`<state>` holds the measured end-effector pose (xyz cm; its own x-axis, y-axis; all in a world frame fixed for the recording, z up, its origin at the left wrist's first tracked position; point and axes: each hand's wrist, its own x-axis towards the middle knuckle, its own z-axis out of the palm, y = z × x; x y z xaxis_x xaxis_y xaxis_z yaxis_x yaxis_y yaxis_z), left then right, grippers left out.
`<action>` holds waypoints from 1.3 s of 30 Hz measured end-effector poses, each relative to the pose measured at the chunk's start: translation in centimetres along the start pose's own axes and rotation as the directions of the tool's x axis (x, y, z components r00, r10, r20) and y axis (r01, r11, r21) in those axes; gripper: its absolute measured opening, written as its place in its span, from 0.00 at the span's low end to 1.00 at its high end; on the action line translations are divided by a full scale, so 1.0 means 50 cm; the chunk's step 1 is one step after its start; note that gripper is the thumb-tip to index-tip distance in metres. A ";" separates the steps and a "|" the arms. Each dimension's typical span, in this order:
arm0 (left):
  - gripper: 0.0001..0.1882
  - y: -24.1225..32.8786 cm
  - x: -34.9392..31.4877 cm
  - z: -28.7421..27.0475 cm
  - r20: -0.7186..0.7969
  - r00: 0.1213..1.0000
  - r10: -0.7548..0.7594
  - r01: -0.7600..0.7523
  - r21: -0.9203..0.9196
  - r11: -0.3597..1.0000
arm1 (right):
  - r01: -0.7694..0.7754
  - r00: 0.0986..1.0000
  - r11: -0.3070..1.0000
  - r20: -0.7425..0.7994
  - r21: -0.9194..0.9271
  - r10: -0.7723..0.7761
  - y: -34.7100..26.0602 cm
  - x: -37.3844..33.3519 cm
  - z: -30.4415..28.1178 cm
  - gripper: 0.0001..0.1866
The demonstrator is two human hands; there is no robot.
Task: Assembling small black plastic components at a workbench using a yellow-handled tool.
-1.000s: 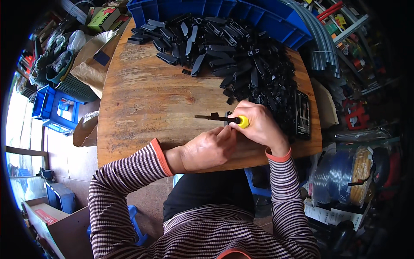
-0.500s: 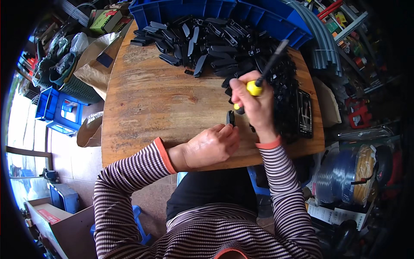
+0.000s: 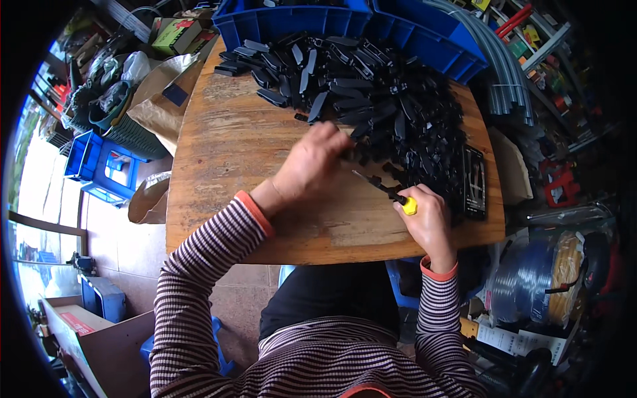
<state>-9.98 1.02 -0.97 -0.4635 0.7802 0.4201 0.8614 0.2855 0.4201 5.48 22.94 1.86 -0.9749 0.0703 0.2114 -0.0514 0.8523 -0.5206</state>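
My right hand [image 3: 428,219] is closed around the yellow handle of a screwdriver [image 3: 410,205] near the table's front right. Its dark shaft points up and left, toward my left hand. My left hand [image 3: 312,159] is over the middle of the wooden table [image 3: 239,146], at the near edge of a heap of black plastic parts [image 3: 352,86]. Its fingers are bent and blurred by motion. A dark spot shows by the fingertips, but I cannot make out whether it is a held part. Several small black pieces lie between the heap and the screwdriver.
Two blue plastic bins [image 3: 292,25] stand along the far edge behind the heap. A black phone-like device [image 3: 474,182] lies at the right edge. Brown paper bags [image 3: 159,99] and a blue crate [image 3: 99,166] stand left of the table; coiled tubing [image 3: 524,272] is at the right.
My left hand has moved away and up to the heap from the front of the table, where it held a black part. My right hand has come down, turning the screwdriver to point left.
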 end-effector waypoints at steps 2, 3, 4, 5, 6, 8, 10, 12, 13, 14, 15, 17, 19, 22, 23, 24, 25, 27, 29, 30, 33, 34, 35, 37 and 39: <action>0.19 -0.035 0.025 -0.008 -0.246 0.942 -0.228 0.221 -0.058 0.974 | -0.008 1.000 1.000 -0.013 -0.022 0.008 -0.001 -0.003 0.000 0.10; 0.19 -0.049 0.035 -0.012 -0.243 0.944 -0.224 0.217 -0.054 0.975 | -0.015 1.000 0.999 -0.020 -0.033 0.014 -0.001 -0.005 0.000 0.10; 0.18 -0.061 0.044 -0.014 -0.329 0.892 -0.309 0.342 0.046 0.939 | -0.019 0.999 0.999 -0.026 -0.032 0.018 -0.002 -0.005 0.002 0.10; 0.17 -0.070 0.045 -0.014 -0.421 0.826 -0.374 0.464 0.131 0.876 | -0.001 1.000 0.999 -0.018 -0.040 0.001 -0.005 -0.002 0.007 0.10; 0.17 -0.072 0.050 -0.010 -0.415 0.834 -0.364 0.448 0.123 0.886 | 0.006 1.000 0.998 -0.013 -0.060 -0.007 -0.005 0.000 0.005 0.10; 0.17 -0.084 0.041 -0.016 -0.362 0.846 -0.391 0.464 0.141 0.875 | 0.001 1.000 0.996 -0.016 -0.085 -0.003 -0.005 -0.002 0.006 0.11; 0.18 -0.094 0.031 -0.018 -0.331 0.855 -0.399 0.465 0.152 0.872 | 0.042 0.999 0.996 -0.021 -0.078 -0.044 -0.007 -0.003 0.016 0.10; 0.18 -0.087 0.029 -0.028 -0.357 0.855 -0.376 0.426 0.072 0.902 | 0.058 0.998 0.995 -0.026 -0.078 -0.060 -0.004 -0.004 0.015 0.10; 0.18 -0.081 0.028 -0.028 -0.372 0.853 -0.367 0.407 0.034 0.913 | 0.054 0.998 0.996 -0.034 -0.065 -0.056 -0.003 -0.003 0.013 0.09; 0.18 -0.073 0.024 -0.026 -0.370 0.855 -0.364 0.404 0.032 0.914 | 0.051 0.998 0.997 -0.042 -0.053 -0.054 -0.002 -0.003 0.012 0.09; 0.17 -0.060 0.013 -0.022 -0.315 0.889 -0.334 0.351 -0.002 0.936 | 0.049 0.998 0.998 -0.049 -0.040 -0.051 -0.001 -0.002 0.011 0.08; 0.17 -0.015 -0.004 -0.031 -0.206 0.943 -0.261 0.251 -0.074 0.965 | 0.051 0.997 0.998 -0.057 -0.029 -0.053 0.006 0.002 0.014 0.08; 0.17 0.007 -0.035 -0.028 -0.150 0.963 -0.222 0.221 -0.029 0.975 | 0.055 0.996 0.998 -0.066 -0.011 -0.056 0.011 0.002 0.015 0.09; 0.17 0.012 -0.058 -0.033 -0.040 0.988 -0.150 0.152 0.061 0.986 | 0.021 1.000 0.999 -0.016 -0.025 -0.021 0.011 0.011 0.010 0.10; 0.17 0.006 -0.057 -0.036 -0.091 0.982 -0.165 0.172 0.072 0.983 | 0.005 1.000 0.999 0.009 -0.032 -0.005 0.011 0.014 0.009 0.11; 0.17 0.000 -0.056 -0.040 -0.142 0.974 -0.178 0.191 0.082 0.978 | 0.007 1.000 0.999 0.009 -0.032 -0.007 0.012 0.016 0.008 0.11; 0.18 -0.006 -0.055 -0.044 -0.192 0.963 -0.191 0.211 0.092 0.973 | -0.003 1.000 1.000 0.005 -0.022 0.003 0.013 0.019 0.008 0.11; 0.17 -0.017 -0.058 -0.052 -0.179 0.964 -0.198 0.217 0.092 0.972 | -0.025 1.000 1.000 -0.001 -0.003 0.025 0.013 0.020 0.006 0.12; 0.17 -0.023 -0.061 -0.057 -0.151 0.966 -0.212 0.227 0.094 0.969 | -0.019 1.000 1.000 0.004 -0.006 0.019 0.009 0.021 0.005 0.12; 0.17 -0.023 -0.063 -0.058 -0.153 0.965 -0.212 0.228 0.094 0.969 | -0.014 1.000 1.000 0.009 -0.009 0.014 0.006 0.022 0.004 0.12; 0.16 0.010 -0.050 -0.061 -0.251 0.964 -0.085 0.114 0.104 0.988 | -0.002 1.000 1.000 0.006 -0.007 0.002 0.007 0.019 0.007 0.12; 0.16 0.017 -0.050 -0.055 -0.252 0.964 -0.086 0.115 0.104 0.988 | 0.010 1.000 1.000 -0.003 0.001 -0.010 0.005 0.016 0.008 0.11; 0.17 0.025 -0.051 -0.046 -0.142 0.989 -0.039 0.057 0.122 0.991 | 0.021 1.000 1.000 -0.012 0.008 -0.021 0.004 0.015 0.009 0.11; 0.18 0.040 -0.053 -0.032 0.083 0.995 0.045 -0.057 0.137 0.989 | 0.032 0.999 0.999 -0.039 0.036 -0.030 -0.001 0.015 0.001 0.10; 0.19 0.046 -0.045 -0.021 0.109 0.985 0.134 -0.143 0.080 0.986 | 0.054 0.994 0.994 -0.098 0.092 -0.045 -0.006 0.015 -0.011 0.10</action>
<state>-7.16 -0.67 -0.11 -0.3186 0.8673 0.3824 0.9327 0.2149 0.2896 4.87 23.04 2.65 -0.9457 0.0825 0.3145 -0.1235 0.8035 -0.5824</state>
